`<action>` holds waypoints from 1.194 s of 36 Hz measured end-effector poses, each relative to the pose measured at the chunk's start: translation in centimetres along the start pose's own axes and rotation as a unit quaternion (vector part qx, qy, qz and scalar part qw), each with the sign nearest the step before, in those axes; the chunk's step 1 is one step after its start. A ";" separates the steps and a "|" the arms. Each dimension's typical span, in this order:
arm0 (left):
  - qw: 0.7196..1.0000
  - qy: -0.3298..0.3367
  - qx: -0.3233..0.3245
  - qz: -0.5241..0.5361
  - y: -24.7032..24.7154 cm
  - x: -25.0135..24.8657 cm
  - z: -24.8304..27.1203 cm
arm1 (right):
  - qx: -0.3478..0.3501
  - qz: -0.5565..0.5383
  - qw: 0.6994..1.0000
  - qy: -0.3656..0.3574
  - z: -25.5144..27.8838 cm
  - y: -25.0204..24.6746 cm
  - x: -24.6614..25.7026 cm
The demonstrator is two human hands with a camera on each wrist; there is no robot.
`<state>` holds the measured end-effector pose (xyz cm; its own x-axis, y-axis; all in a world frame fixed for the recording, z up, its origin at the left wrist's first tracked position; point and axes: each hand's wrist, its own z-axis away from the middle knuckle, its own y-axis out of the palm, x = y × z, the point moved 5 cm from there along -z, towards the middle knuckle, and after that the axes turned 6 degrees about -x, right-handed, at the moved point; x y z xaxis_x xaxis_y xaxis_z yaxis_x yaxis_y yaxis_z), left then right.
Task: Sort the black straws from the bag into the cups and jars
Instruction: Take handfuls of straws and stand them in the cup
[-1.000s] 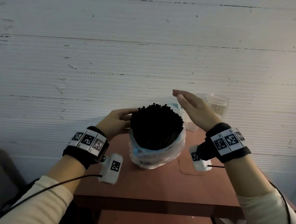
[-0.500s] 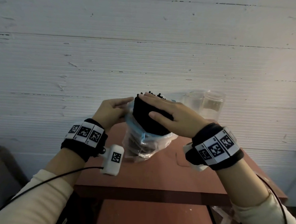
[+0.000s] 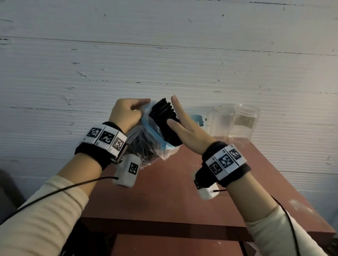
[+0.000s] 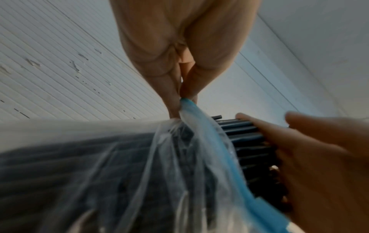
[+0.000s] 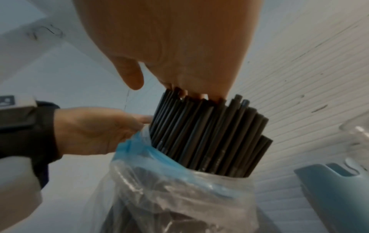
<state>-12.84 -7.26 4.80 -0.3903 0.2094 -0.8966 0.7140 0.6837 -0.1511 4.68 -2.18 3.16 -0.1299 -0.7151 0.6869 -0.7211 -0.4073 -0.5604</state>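
A clear plastic bag (image 3: 153,148) with a blue rim hangs tilted above the table, and a thick bundle of black straws (image 3: 163,116) sticks out of its mouth. My left hand (image 3: 127,112) pinches the blue rim (image 4: 191,113) between thumb and fingers. My right hand (image 3: 181,123) lies with straight fingers against the straw ends (image 5: 209,134), its thumb touching the side of the bundle. Two clear jars (image 3: 221,122) (image 3: 245,123) and a pale blue cup (image 3: 198,121) stand at the table's far edge, to the right of the bag.
The reddish-brown table (image 3: 168,197) stands against a white ribbed wall (image 3: 160,59). Its front edge is near me and its right corner drops off at the lower right. The blue cup (image 5: 335,189) is close beside the bag in the right wrist view.
The bag has come up off the table and tipped toward the right. My right hand went from gripping over the straw tops to lying flat against them.
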 end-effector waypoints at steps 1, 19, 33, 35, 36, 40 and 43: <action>1.000 0.006 0.001 -0.012 0.2 0.0 -0.2 | 0.011 0.001 1.000 0.011 -0.4 0.5 -0.4; 0.977 -0.016 0.118 -0.174 5.4 5.6 -1.7 | -0.196 0.065 0.959 0.195 -3.2 -4.8 -10.8; 0.967 -0.033 0.129 -0.216 7.6 9.6 -3.4 | -0.174 0.121 0.921 0.328 -7.7 -5.8 -18.2; 0.967 -0.034 0.125 -0.221 7.6 9.7 -3.5 | -0.173 0.129 0.917 0.335 -8.4 -5.5 -18.7; 0.966 -0.035 0.125 -0.225 7.6 9.8 -3.6 | -0.173 0.135 0.915 0.338 -8.7 -5.4 -18.9; 0.963 -0.039 0.131 -0.233 7.6 10.1 -3.7 | -0.176 0.192 0.903 0.342 -9.5 -5.6 -19.5; 0.963 -0.041 0.132 -0.230 7.7 10.3 -3.6 | -0.172 0.221 0.901 0.331 -9.6 -5.7 -19.2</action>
<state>-13.46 2.63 -4.05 -0.6611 -0.1368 -0.7377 0.6034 0.4875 -0.6311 4.73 19.38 -2.40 -0.7515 -0.2219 0.6213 -0.6529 0.1152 -0.7486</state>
